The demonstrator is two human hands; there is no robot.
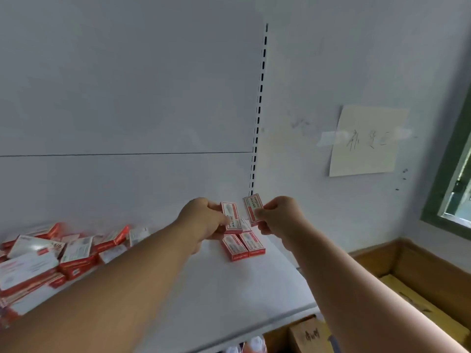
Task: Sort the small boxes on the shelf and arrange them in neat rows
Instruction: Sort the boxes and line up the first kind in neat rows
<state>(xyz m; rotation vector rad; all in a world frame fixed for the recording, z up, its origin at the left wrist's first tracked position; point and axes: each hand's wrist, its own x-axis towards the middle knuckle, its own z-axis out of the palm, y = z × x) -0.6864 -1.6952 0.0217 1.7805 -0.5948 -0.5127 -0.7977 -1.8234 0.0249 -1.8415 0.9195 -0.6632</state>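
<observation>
L hand [204, 220] & R hand [280, 215] each pinch a small box above shelf [204, 301].

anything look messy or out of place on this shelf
Yes: the pile of boxes at the shelf's left end lies jumbled, tilted at mixed angles. The two boxes near the back right sit side by side, aligned.

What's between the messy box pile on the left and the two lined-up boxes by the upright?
Head view: bare shelf, crossed only by the left forearm.
</observation>
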